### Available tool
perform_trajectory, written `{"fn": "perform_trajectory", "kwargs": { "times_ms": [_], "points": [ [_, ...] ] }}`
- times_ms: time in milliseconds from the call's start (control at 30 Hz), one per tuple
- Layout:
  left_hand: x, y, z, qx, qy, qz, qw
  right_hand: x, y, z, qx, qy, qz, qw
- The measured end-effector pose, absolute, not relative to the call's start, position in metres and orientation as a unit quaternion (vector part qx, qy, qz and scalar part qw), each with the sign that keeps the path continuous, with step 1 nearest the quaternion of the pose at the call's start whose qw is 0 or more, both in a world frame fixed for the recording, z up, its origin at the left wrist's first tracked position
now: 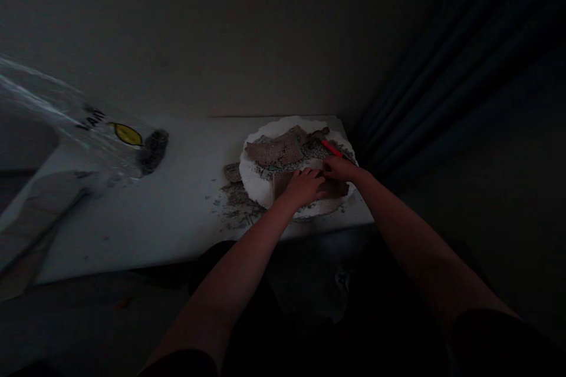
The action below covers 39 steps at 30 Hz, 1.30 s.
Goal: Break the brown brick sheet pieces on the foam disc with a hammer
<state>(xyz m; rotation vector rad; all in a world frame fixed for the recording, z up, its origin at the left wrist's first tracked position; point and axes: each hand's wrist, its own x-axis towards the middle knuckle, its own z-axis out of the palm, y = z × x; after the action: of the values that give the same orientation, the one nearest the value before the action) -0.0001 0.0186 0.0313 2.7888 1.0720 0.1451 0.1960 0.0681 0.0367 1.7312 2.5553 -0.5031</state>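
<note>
In dim light, my left hand [305,187] lies with fingers spread on a brown, textured flat piece [279,181], tile-like in look. Close beside it, my right hand [339,169] has its fingers curled together near the same piece's upper edge; whatever they hold is hidden. Both hands are over a round white sheet with a ragged edge [254,182]. Behind them on the sheet sits another brown textured slab [276,152] among grey crumbs [312,152]. A red-handled hammer [331,148] lies just beyond my right hand.
Rubble [241,197] is scattered left of the sheet on the pale tabletop [177,206]. Further left are a clear plastic bag with a yellow mark and dark contents [152,150], and a long dark bar [48,230]. A wall stands behind; a dark curtain [424,88] hangs on the right.
</note>
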Motion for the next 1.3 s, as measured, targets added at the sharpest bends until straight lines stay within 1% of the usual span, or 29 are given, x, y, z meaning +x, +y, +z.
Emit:
{"fn": "perform_trajectory", "kwargs": {
  "times_ms": [133,267,533,667,1100,1300],
  "points": [
    [-0.001,0.017,0.028,0.93,0.356,0.063,0.07,0.2,0.068,0.037,0.56,0.808,-0.18,-0.011],
    [-0.002,0.017,0.026,0.929,0.357,0.063,0.071,0.201,0.062,0.04,0.537,0.828,-0.156,-0.034],
    [-0.004,0.018,0.025,0.929,0.357,0.06,0.073,0.19,0.041,0.044,0.534,0.844,-0.045,0.027],
    [-0.003,0.018,0.026,0.93,0.357,0.054,0.073,0.188,0.041,0.04,0.528,0.848,-0.019,0.04],
    [-0.004,0.015,0.029,0.932,0.352,0.056,0.073,0.184,0.047,0.044,0.533,0.843,-0.047,0.047],
    [-0.004,0.015,0.026,0.929,0.357,0.06,0.072,0.191,0.045,0.038,0.54,0.837,-0.088,-0.011]
  ]
}}
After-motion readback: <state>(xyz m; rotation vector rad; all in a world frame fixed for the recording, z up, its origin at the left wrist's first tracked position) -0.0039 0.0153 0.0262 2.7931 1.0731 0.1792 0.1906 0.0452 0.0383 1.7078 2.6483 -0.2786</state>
